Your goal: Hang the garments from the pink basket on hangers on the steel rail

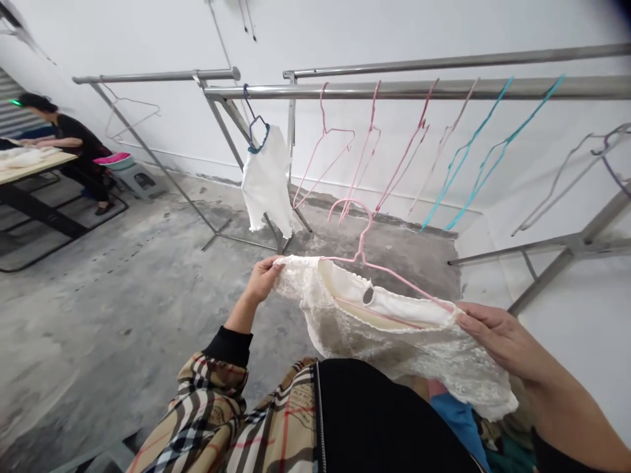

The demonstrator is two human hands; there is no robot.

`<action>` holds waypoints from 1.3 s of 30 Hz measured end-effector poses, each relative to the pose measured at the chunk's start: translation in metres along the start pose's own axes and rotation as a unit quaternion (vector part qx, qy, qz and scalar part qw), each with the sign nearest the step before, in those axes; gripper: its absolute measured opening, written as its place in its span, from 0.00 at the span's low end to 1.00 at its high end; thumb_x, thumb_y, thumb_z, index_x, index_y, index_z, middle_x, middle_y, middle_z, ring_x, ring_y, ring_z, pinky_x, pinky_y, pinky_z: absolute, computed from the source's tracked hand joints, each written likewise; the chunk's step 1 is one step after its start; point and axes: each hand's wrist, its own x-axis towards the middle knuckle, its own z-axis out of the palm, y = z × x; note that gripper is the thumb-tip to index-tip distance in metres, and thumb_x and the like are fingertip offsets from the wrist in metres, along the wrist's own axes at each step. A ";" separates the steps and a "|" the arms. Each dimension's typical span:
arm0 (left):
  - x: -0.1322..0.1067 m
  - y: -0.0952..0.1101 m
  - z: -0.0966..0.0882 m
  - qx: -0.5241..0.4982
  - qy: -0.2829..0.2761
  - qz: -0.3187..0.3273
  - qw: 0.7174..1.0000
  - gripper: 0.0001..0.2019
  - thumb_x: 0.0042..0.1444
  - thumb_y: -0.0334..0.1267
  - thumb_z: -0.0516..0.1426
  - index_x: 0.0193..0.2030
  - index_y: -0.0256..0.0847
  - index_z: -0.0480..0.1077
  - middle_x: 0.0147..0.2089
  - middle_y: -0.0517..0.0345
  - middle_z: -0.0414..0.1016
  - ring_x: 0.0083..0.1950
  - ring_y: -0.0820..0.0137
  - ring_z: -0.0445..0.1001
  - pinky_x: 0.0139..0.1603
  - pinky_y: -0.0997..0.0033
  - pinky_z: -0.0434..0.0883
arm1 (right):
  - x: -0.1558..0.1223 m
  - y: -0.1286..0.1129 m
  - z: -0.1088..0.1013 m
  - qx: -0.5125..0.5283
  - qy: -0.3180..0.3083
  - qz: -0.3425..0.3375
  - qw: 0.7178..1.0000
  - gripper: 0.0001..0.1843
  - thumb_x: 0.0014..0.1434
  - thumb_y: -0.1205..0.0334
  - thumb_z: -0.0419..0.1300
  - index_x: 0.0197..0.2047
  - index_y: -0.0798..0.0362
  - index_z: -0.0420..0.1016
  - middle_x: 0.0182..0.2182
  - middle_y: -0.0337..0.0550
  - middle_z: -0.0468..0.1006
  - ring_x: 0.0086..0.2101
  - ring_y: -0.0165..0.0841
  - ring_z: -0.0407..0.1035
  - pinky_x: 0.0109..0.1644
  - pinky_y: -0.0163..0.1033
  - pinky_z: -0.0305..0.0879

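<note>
Stretching a cream lace top (374,341) between them, both hands hold it in the air, below and in front of the metal rail (394,90). The left hand (262,279) has its fingers pinched closed on one shoulder; the right hand (503,338) has its fingers closed on the opposite shoulder, beside the neckline. A pink hanger (361,253) sits in the neck opening, its hook sticking up clear. Turquoise hangers (507,141) hang from the rail, and a white garment (269,177) hangs near its left end.
</note>
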 end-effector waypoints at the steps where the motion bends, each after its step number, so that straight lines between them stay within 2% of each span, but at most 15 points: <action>1: 0.001 -0.004 -0.001 -0.015 0.006 -0.007 1.000 0.20 0.43 0.52 0.66 0.34 0.36 0.77 0.29 0.57 0.76 0.29 0.71 0.70 0.32 0.72 0.67 | 0.002 -0.001 0.002 0.021 -0.025 0.010 0.999 0.23 0.53 0.39 0.62 0.38 0.49 0.83 0.29 0.48 0.80 0.31 0.41 0.75 0.31 0.41 0.72; 3: 0.004 -0.012 0.001 -0.035 0.021 -0.012 0.999 0.24 0.43 0.54 0.66 0.39 0.36 0.77 0.30 0.55 0.77 0.28 0.70 0.72 0.32 0.70 0.68 | 0.005 -0.006 0.009 0.068 -0.047 0.027 0.996 0.22 0.54 0.40 0.62 0.40 0.49 0.82 0.31 0.48 0.81 0.31 0.40 0.75 0.31 0.40 0.72; 5: 0.006 -0.018 0.006 -0.058 0.053 -0.012 0.997 0.27 0.45 0.55 0.64 0.45 0.35 0.75 0.34 0.52 0.78 0.31 0.69 0.73 0.34 0.69 0.70 | 0.009 -0.014 0.018 0.099 -0.030 0.034 0.994 0.21 0.54 0.42 0.63 0.41 0.49 0.82 0.30 0.48 0.81 0.32 0.40 0.76 0.31 0.39 0.72; 8: 0.003 -0.029 0.019 -0.082 0.125 -0.004 0.989 0.29 0.47 0.52 0.64 0.52 0.36 0.72 0.44 0.48 0.78 0.41 0.67 0.75 0.44 0.68 0.70 | 0.017 -0.030 0.033 0.130 -0.014 0.020 0.991 0.22 0.55 0.44 0.63 0.46 0.49 0.79 0.31 0.48 0.81 0.33 0.41 0.76 0.32 0.39 0.72; 10: -0.005 -0.037 0.030 -0.083 0.162 -0.011 0.983 0.30 0.46 0.48 0.65 0.54 0.36 0.70 0.49 0.47 0.76 0.48 0.65 0.74 0.51 0.66 0.68 | 0.024 -0.044 0.044 0.152 -0.044 -0.001 0.987 0.25 0.55 0.45 0.63 0.51 0.50 0.76 0.34 0.49 0.82 0.34 0.41 0.77 0.35 0.40 0.73; 12: -0.017 -0.046 0.040 -0.077 0.184 -0.039 0.979 0.31 0.43 0.46 0.66 0.55 0.37 0.69 0.50 0.46 0.75 0.51 0.64 0.72 0.54 0.64 0.67 | 0.033 -0.059 0.056 0.173 -0.085 -0.029 0.981 0.27 0.54 0.47 0.63 0.56 0.49 0.73 0.38 0.49 0.82 0.37 0.42 0.77 0.38 0.42 0.73; 14: -0.031 -0.055 0.048 -0.078 0.181 -0.075 0.978 0.33 0.43 0.46 0.67 0.56 0.37 0.68 0.49 0.46 0.75 0.52 0.63 0.72 0.55 0.62 0.67 | 0.043 -0.076 0.070 0.197 -0.109 -0.060 0.972 0.30 0.52 0.50 0.64 0.58 0.48 0.70 0.41 0.49 0.81 0.39 0.43 0.77 0.38 0.42 0.74; 18: -0.060 -0.064 0.054 -0.092 0.136 -0.119 0.979 0.34 0.43 0.48 0.67 0.56 0.37 0.68 0.46 0.47 0.76 0.52 0.62 0.73 0.56 0.62 0.65 | 0.067 -0.112 0.102 0.256 -0.105 -0.098 0.956 0.34 0.48 0.54 0.63 0.59 0.48 0.68 0.42 0.48 0.81 0.40 0.44 0.77 0.37 0.43 0.73; 22: -0.081 -0.061 0.047 -0.076 0.116 -0.149 0.979 0.33 0.43 0.52 0.67 0.55 0.38 0.71 0.42 0.50 0.77 0.47 0.64 0.75 0.52 0.64 0.67 | 0.100 -0.142 0.132 0.313 -0.060 -0.146 0.936 0.32 0.50 0.56 0.60 0.60 0.50 0.66 0.40 0.46 0.81 0.41 0.44 0.76 0.40 0.45 0.73; 27: -0.096 -0.058 0.029 -0.046 0.114 -0.174 0.977 0.31 0.41 0.53 0.67 0.52 0.39 0.74 0.40 0.52 0.77 0.42 0.66 0.74 0.45 0.68 0.67 | 0.141 -0.178 0.158 0.342 -0.060 -0.231 0.909 0.27 0.51 0.57 0.60 0.55 0.48 0.67 0.42 0.41 0.79 0.44 0.40 0.73 0.45 0.45 0.72; 30: -0.100 -0.061 0.019 -0.034 0.129 -0.180 0.975 0.30 0.40 0.53 0.67 0.50 0.40 0.75 0.40 0.53 0.77 0.39 0.68 0.73 0.42 0.70 0.67 | 0.164 -0.204 0.170 0.359 -0.066 -0.257 0.895 0.23 0.51 0.60 0.60 0.52 0.50 0.68 0.40 0.40 0.77 0.42 0.37 0.73 0.44 0.43 0.72; 33: -0.103 -0.064 0.009 -0.022 0.139 -0.192 0.971 0.30 0.39 0.55 0.67 0.48 0.42 0.76 0.40 0.53 0.77 0.39 0.68 0.73 0.41 0.71 0.67 | 0.196 -0.225 0.184 0.362 -0.055 -0.291 0.884 0.17 0.53 0.61 0.57 0.47 0.50 0.66 0.35 0.38 0.75 0.35 0.33 0.71 0.40 0.40 0.70; 36: -0.105 -0.067 0.001 -0.013 0.144 -0.211 0.967 0.30 0.38 0.57 0.67 0.48 0.43 0.77 0.41 0.53 0.78 0.41 0.66 0.75 0.43 0.69 0.68 | 0.233 -0.235 0.202 0.354 -0.019 -0.291 0.889 0.12 0.54 0.61 0.56 0.43 0.49 0.65 0.28 0.34 0.69 0.29 0.30 0.65 0.36 0.37 0.67; 39: -0.106 -0.069 -0.006 -0.011 0.151 -0.225 0.963 0.31 0.35 0.58 0.68 0.46 0.44 0.77 0.41 0.52 0.78 0.41 0.65 0.76 0.43 0.68 0.69 | 0.264 -0.232 0.224 0.322 0.042 -0.246 0.913 0.09 0.53 0.63 0.57 0.39 0.50 0.65 0.25 0.31 0.65 0.27 0.29 0.61 0.35 0.36 0.65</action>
